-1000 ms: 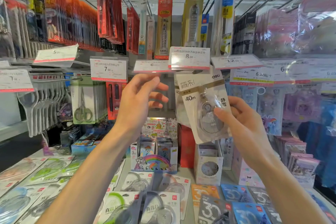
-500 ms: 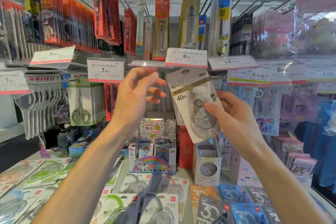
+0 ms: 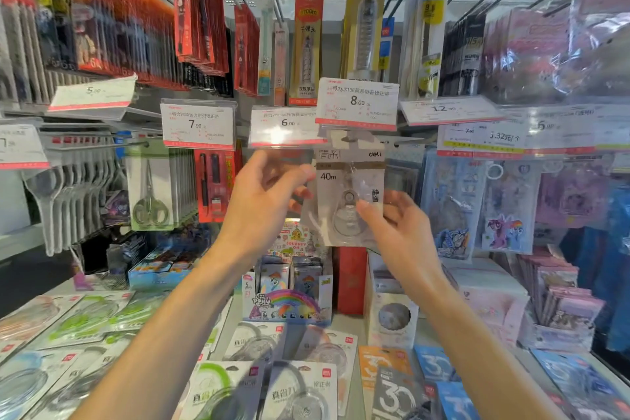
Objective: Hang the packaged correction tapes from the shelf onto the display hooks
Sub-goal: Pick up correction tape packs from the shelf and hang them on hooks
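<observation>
A white and grey correction tape package (image 3: 351, 164) marked 40m hangs upright just below the 8.00 price tag (image 3: 357, 102), its top at the display hook (image 3: 354, 139). My right hand (image 3: 395, 232) holds its lower part, thumb on the front and fingers behind. My left hand (image 3: 266, 194) pinches the package's left edge, one fingertip on the front, the others behind. Whether the hook passes through the hang hole is hidden by the tag. Several more packaged correction tapes (image 3: 300, 389) lie flat on the shelf below.
Neighbouring hooks carry a 6.00 tag (image 3: 284, 126), a 7.90 tag (image 3: 198, 124), scissors (image 3: 150, 204) and pen packs. Toy card boxes (image 3: 286, 297) and a red box (image 3: 351, 280) stand at the back of the shelf (image 3: 347, 324).
The package went from tilted to upright and rose under the 8.00 tag. My left hand moved right from beside the package onto its left edge.
</observation>
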Available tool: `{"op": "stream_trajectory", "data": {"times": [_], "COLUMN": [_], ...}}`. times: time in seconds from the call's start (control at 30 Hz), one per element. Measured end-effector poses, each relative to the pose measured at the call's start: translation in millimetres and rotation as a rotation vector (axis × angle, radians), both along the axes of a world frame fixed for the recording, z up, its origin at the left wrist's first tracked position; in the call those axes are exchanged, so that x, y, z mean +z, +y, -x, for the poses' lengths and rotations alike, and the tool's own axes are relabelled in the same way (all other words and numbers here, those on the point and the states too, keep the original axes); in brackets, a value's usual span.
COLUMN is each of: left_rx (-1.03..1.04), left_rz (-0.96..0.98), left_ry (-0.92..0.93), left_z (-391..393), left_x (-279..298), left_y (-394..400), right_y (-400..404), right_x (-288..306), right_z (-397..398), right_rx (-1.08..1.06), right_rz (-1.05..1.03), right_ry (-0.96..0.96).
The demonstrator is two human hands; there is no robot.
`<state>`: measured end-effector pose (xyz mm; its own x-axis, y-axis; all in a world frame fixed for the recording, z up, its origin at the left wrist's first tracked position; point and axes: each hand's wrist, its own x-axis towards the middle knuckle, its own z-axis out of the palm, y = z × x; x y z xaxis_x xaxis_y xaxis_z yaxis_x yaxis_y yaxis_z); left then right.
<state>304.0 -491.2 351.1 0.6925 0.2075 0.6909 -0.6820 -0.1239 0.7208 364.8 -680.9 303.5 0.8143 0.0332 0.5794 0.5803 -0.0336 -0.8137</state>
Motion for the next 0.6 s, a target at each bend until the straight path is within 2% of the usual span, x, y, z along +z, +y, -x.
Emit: {"op": "stream_trajectory", "data": {"times": [0.23, 0.4, 0.6], "left_rx": [0.22, 0.041, -0.005], "left_rz": [-0.267, -0.192, -0.121], "left_ry": [0.158, 0.182, 0.092], "left_z": [-55, -83, -94], "left_x": [-33, -38, -45], "left_y": [0, -7, -12], "right_y": [4, 0, 0], "right_x": [-9, -10, -13], "right_z": [-13, -26, -44], "right_rx": [-0.127, -0.064, -0.074], "right_rz": [0.063, 0.104, 0.102], "right_ry": [-0.047, -0.033, -0.001]}}
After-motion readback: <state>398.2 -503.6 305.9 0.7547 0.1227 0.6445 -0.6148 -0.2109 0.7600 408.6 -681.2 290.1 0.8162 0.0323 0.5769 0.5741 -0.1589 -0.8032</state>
